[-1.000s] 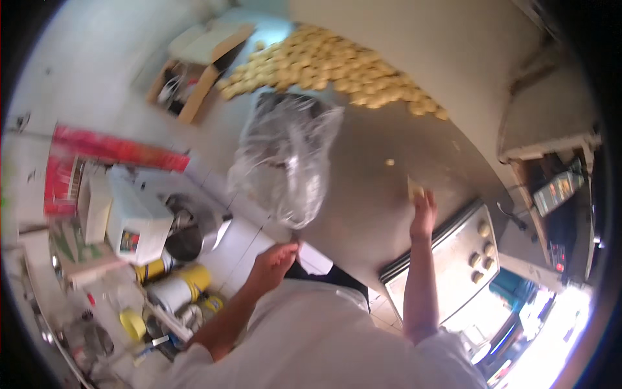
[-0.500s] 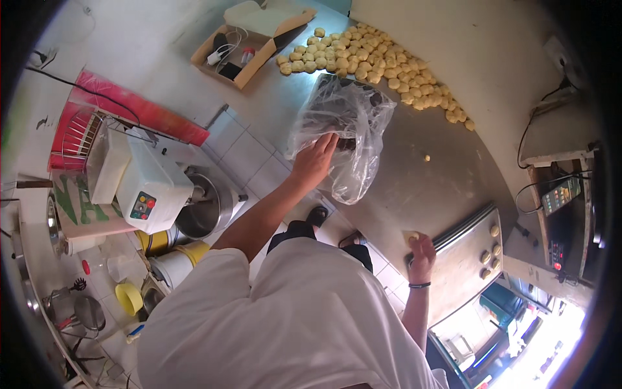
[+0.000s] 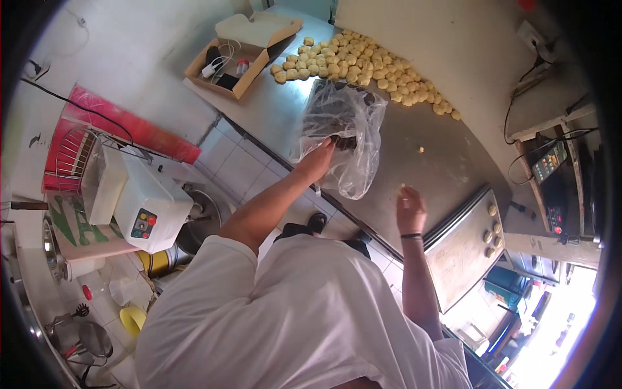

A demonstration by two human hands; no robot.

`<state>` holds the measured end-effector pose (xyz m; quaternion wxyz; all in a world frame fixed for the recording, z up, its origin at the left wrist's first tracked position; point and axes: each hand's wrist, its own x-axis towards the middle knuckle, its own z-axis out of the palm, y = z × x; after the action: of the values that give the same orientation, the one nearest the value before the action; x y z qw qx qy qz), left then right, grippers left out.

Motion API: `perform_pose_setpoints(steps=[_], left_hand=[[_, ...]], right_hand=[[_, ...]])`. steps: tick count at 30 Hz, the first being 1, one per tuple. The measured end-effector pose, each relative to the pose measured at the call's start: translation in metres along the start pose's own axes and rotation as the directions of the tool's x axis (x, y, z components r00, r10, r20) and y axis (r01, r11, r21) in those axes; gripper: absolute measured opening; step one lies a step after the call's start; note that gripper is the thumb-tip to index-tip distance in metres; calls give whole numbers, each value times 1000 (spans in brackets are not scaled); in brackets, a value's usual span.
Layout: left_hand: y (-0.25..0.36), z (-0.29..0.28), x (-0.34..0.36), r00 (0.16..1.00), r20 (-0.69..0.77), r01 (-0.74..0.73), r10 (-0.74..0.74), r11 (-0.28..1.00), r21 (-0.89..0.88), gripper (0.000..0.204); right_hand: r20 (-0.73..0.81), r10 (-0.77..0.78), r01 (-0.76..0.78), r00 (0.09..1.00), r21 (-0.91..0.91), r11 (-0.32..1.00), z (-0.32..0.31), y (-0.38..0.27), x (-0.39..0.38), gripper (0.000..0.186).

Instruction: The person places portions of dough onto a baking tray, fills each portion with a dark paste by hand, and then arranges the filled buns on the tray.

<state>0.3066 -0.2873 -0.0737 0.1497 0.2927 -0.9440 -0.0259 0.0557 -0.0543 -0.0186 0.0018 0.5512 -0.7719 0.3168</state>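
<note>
A clear plastic bag (image 3: 366, 172) holding a dark brown mass (image 3: 345, 142) lies on the metal table. My left hand (image 3: 316, 160) is at the bag's opening, fingers drawn together against the dark mass; what they pinch, if anything, is hidden. Over the table's near right part, my right hand (image 3: 411, 211) is closed, with a small pale piece of dough (image 3: 402, 187) showing at its fingertips. A single small dough piece (image 3: 420, 150) lies on the table between the bag and the tray. Beyond the bag spreads a large group of pale yellow dough balls (image 3: 353, 61).
A metal baking tray (image 3: 453, 259) with several dough rounds (image 3: 492, 237) stands to the right. At the far left of the table (image 3: 447, 165) sits an open cardboard box (image 3: 249, 81) with cables. A white mixer (image 3: 152, 207) with a steel bowl is on the left; a phone (image 3: 549, 162) rests on a right-hand shelf.
My right hand has moved away from the tray's edge, farther over the table and slightly left, with the dough piece. My left hand stays at the bag. The whole view has shifted a little.
</note>
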Motion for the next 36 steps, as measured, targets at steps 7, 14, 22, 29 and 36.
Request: perform_pose_setpoints(steps=[7,14,22,29,36], left_hand=[[-13,-18,9,976,135,219,-174,827,-518,27],[2,11,7,979,-60,162,-196,918,-363,23],[8,-25,12,916,337,350,-218,843,-408,24],[21,-102,-17,863,504,340,-27,-706,-621,28],[86,-163,-15,914,292,206,-282,-298,-932,22]], right_hand=[[159,-212,237,964,-160,958,32,-4,-32,26],[241,366,-406,899,142,903,10,-59,0,19],[-14,-157,150,988,-224,963,18,-16,-37,20],[332,465,-535,820,161,829,-3,-67,3,15],[569,412,-563,712,813,-149,-8,-143,36,28]])
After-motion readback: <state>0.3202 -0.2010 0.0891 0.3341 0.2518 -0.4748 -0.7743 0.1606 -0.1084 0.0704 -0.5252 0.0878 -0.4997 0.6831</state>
